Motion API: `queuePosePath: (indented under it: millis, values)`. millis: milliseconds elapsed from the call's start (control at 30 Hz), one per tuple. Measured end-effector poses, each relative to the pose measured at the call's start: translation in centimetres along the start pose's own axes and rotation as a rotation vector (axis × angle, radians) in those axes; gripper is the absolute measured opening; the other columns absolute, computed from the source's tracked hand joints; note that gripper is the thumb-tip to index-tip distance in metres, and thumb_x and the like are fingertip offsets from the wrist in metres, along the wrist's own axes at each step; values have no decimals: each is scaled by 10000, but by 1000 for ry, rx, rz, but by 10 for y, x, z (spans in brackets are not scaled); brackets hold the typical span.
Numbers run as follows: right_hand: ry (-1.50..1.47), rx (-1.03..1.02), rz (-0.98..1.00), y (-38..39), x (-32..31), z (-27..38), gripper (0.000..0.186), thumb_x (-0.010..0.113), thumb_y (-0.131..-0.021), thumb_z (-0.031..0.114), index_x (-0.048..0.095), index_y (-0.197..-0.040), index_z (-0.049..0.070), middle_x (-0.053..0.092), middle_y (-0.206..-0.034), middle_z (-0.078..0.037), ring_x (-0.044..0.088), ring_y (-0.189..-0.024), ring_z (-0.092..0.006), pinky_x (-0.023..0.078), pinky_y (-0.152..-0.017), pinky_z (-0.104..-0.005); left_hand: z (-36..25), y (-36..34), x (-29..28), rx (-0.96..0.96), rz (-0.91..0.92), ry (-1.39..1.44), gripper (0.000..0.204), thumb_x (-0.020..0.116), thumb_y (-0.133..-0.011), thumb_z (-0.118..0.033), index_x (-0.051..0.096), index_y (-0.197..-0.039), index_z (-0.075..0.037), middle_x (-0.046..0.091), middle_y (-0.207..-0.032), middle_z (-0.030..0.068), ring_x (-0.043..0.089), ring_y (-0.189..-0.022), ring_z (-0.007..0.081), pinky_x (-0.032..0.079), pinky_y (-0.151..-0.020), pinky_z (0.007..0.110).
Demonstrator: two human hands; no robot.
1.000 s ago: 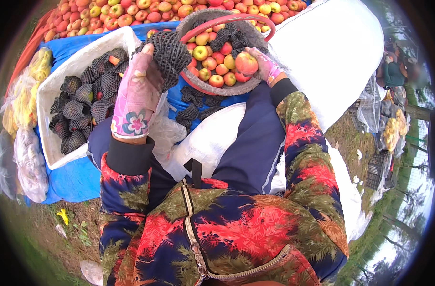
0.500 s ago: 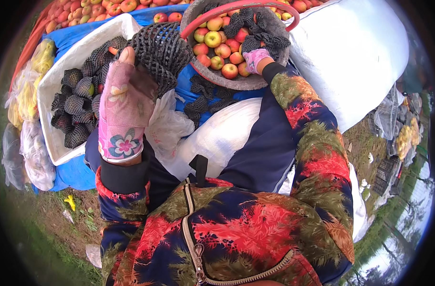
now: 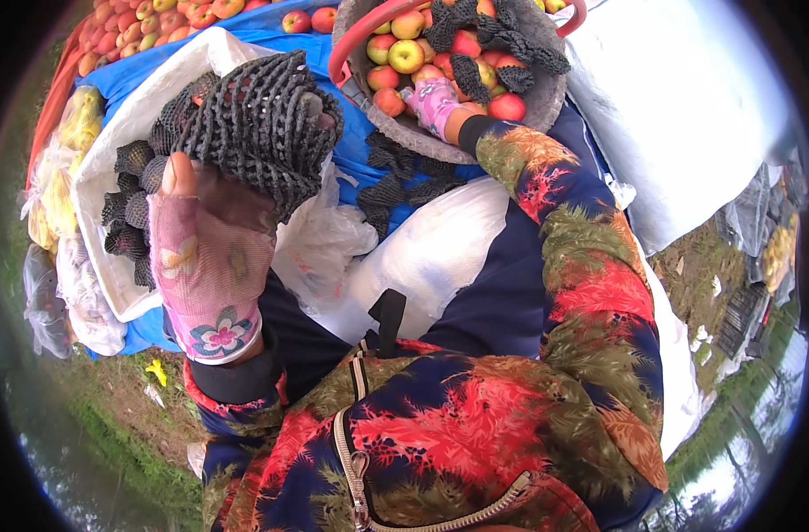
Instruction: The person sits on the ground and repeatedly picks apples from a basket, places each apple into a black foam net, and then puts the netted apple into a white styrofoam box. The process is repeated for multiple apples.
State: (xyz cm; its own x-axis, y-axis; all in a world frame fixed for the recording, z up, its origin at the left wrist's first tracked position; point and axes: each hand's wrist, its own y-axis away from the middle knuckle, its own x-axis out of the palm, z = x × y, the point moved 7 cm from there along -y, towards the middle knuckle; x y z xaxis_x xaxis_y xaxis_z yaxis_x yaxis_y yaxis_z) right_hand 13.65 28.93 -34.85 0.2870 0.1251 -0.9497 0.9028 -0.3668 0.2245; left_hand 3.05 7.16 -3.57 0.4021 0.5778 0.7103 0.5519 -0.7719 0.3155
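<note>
My left hand [image 3: 214, 239], in a pink flowered glove with a bare thumb, is closed on a black foam net [image 3: 254, 124]. The net is stretched over its fingers and hides most of them. Below and beside it stands a white crate [image 3: 87, 213] with several apples in black nets [image 3: 134, 211]. My right hand [image 3: 435, 105], gloved likewise, is down in a grey bucket [image 3: 546, 97] with a red handle [image 3: 356, 40]. Its fingertips lie against the loose red and yellow apples [image 3: 406, 57]; whether they are closed around one is hidden. Several empty black nets [image 3: 520, 44] lie on the apples.
A heap of apples [image 3: 121, 31] lies at the far left beside a blue sheet [image 3: 351, 151]. More foam nets [image 3: 391, 182] lie between crate and bucket. A large white sack [image 3: 671, 115] is at right, clear plastic bags [image 3: 325, 230] by my legs, yellow-filled bags [image 3: 63, 186] at left.
My right hand has moved left within the bucket, from the loose nets to the apples. My left hand has shifted slightly left, and the net on it is turned more toward me.
</note>
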Motion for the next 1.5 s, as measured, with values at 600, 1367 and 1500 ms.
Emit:
queuePosePath:
  millis: [600,1367,1500]
  values:
    - [-1408,121,-517,138,-278,-28,733,721,-743,365,406,-1223,-91,520,-1120,-188,545,-984,-238,462,-821,-330,27,6,28,1,112,-508,299,607,-865,-212,503,-1067,-17,531,-861,11,510,-735,78,415,-659,209]
    - [-2584,-333,26,193,-317,89,546,558,-861,330,404,-1297,41,487,-1273,-127,487,-1168,-251,367,-1021,-407,-19,137,47,-215,754,120,597,627,-814,-191,361,-1292,47,513,-1235,162,527,-1132,245,415,-983,368]
    - [-2607,-310,105,195,-319,99,549,580,-859,286,387,-1303,26,484,-1266,-137,493,-1159,-246,389,-1003,-383,-29,146,45,-186,793,-50,684,682,-750,-231,380,-1291,60,513,-1239,163,506,-1146,240,370,-1002,341]
